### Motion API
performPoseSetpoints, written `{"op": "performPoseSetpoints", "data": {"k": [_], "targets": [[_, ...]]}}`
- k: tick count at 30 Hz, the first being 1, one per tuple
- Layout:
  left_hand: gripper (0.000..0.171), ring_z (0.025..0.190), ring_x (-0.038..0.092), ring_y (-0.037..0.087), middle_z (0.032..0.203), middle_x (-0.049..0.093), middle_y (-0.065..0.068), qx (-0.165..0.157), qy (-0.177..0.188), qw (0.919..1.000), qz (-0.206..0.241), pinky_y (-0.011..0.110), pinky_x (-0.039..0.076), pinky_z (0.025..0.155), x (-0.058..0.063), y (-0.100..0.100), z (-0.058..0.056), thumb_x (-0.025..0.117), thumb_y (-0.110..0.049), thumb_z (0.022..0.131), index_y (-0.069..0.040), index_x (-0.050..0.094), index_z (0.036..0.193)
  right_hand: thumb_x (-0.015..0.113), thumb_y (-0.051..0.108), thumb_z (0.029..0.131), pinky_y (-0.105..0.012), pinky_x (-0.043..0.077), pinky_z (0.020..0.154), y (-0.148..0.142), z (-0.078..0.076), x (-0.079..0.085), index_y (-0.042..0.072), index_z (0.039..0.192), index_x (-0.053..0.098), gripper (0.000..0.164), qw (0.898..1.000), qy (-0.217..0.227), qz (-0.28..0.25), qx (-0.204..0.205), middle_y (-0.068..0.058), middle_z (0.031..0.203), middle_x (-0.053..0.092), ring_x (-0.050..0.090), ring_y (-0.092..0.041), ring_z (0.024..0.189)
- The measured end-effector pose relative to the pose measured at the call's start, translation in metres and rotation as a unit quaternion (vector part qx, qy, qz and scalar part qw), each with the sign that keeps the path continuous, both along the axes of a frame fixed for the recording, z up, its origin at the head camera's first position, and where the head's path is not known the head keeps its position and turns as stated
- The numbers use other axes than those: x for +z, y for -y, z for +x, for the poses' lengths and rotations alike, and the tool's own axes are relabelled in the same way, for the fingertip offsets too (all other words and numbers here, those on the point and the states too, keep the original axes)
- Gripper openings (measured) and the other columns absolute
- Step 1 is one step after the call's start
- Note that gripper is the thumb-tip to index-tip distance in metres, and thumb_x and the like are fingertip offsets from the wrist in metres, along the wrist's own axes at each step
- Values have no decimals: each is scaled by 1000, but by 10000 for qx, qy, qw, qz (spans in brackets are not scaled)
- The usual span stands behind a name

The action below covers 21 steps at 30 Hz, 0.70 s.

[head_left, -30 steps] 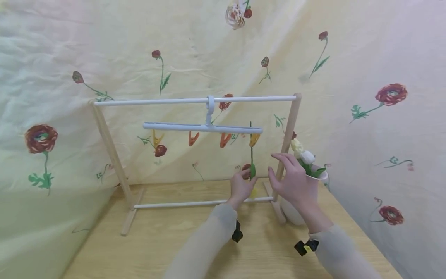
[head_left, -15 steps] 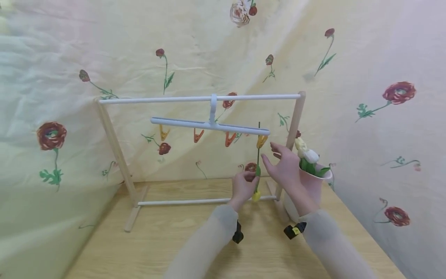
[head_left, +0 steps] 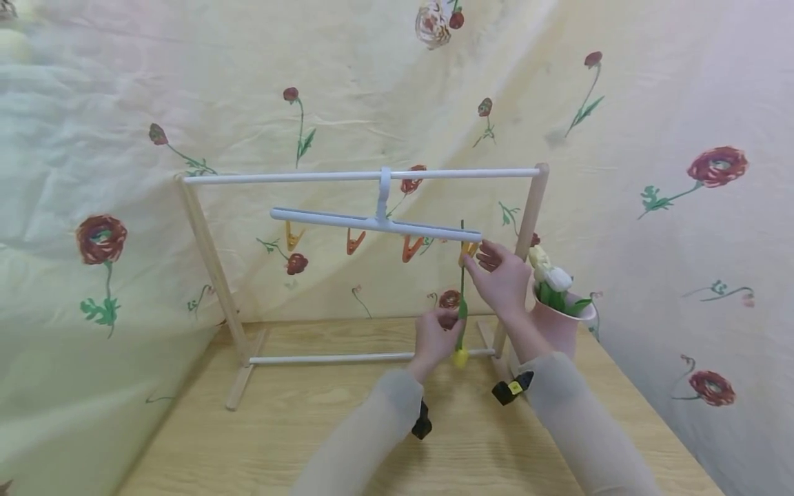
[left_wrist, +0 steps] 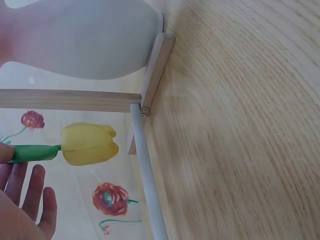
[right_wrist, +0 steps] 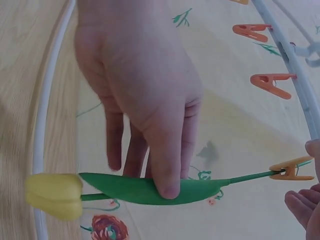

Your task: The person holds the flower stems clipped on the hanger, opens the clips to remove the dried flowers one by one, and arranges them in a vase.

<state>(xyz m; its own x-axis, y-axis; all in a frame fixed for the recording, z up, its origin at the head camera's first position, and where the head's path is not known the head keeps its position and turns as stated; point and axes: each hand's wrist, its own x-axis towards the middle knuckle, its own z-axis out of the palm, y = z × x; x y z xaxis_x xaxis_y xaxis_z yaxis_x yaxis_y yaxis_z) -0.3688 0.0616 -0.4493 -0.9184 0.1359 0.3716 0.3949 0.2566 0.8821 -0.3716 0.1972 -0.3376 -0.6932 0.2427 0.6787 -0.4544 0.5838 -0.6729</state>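
A yellow artificial tulip [right_wrist: 54, 196] hangs flower-down, its stem in a yellow clothespin [right_wrist: 286, 171] at the right end of the white hanger [head_left: 428, 231]. My left hand [head_left: 435, 337] pinches the tulip at its green leaf, thumb pressed on the leaf in the right wrist view. The flower head [left_wrist: 90, 144] is free below the fingers in the left wrist view. My right hand [head_left: 505, 282] is at the yellow clothespin. Its thumb tip is right by the handle ends, and its fingers are spread slightly apart from it in the right wrist view.
The hanger hooks over the top bar [head_left: 279, 178] of a wooden rack and tilts down to the right. Two orange clothespins [head_left: 411, 249] and another yellow clothespin [head_left: 293, 238] hang along it. A pink vase [head_left: 558, 331] with white tulips [head_left: 558, 278] stands behind the right post.
My right hand has moved left and up from beside the vase to the yellow clothespin. My left hand keeps its pinch on the tulip. The hanger has tilted lower on its right.
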Motion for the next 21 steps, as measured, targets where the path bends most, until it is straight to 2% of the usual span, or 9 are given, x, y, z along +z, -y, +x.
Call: {"op": "performPoseSetpoints", "data": {"k": [3, 5, 7, 12, 18, 21], "targets": [[11, 78, 70, 2, 97, 82, 6, -38, -24, 10000, -23, 17, 60, 77, -1, 1, 2, 75, -11, 99, -8, 80, 107, 87, 32, 90, -12, 60, 74, 1, -3, 2, -1, 123, 76, 48, 9999, -19, -22, -98, -21, 112, 80, 81, -35, 96], [10, 78, 70, 1, 98, 82, 5, -45, -66, 9999, -90, 16, 60, 76, -1, 2, 5, 75, -12, 99, -9, 80, 107, 86, 37, 90, -3, 52, 70, 2, -6, 3, 0, 116, 79, 46, 9998, -26, 21, -213, -19, 105, 82, 82, -33, 91], [10, 79, 69, 1, 98, 82, 5, -76, -82, 9998, -143, 16, 60, 75, -1, 3, 7, 75, -13, 99, -9, 79, 107, 85, 41, 90, -3, 46, 71, 2, -8, 3, 1, 110, 81, 45, 9992, -28, 65, -381, -17, 99, 83, 82, -32, 86], [10, 76, 68, 0, 97, 81, 5, -249, -138, 9995, -155, 16, 59, 72, 1, 7, 17, 75, -14, 99, -8, 79, 106, 84, 44, 90, -11, 47, 73, 1, -11, 4, 4, 100, 84, 42, 9979, -26, -23, -651, -14, 92, 83, 79, -23, 77], [13, 78, 69, 0, 98, 81, 6, -304, -98, 9995, 79, 16, 60, 72, 4, 12, 25, 76, -11, 97, -6, 79, 108, 84, 46, 90, -6, 44, 63, 2, -10, 5, 3, 97, 84, 43, 9977, 23, -80, -672, -14, 90, 83, 68, -2, 69], [13, 77, 69, 1, 97, 81, 7, -263, -111, 9995, 133, 15, 60, 72, 5, 15, 27, 77, -10, 96, -5, 79, 108, 83, 47, 90, -11, 47, 63, 4, -10, 6, 3, 96, 84, 44, 9979, 77, -100, -630, -14, 90, 83, 65, 1, 67]]}}
